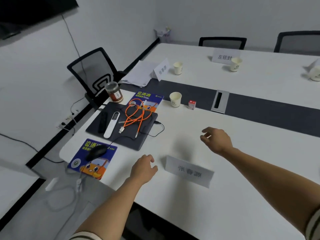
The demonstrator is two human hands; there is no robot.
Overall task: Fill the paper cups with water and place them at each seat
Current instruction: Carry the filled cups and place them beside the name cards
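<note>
Both hands (143, 168) (217, 140) hover empty above the table (190, 213); nearest cup (175, 99) beyond

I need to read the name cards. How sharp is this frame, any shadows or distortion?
Head view: near name card motion-blurred, barely legible; far name card soft but readable; right hand casts a faint diffuse shadow on the table; mild wide-angle stretching near the edges.

2 bare forearms (110, 201) emerge from pale, dark-striped sleeves (313, 224).

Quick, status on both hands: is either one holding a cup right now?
Left hand: open, fingers loosely curled, holding nothing.
Right hand: open, fingers relaxed, holding nothing.
</note>
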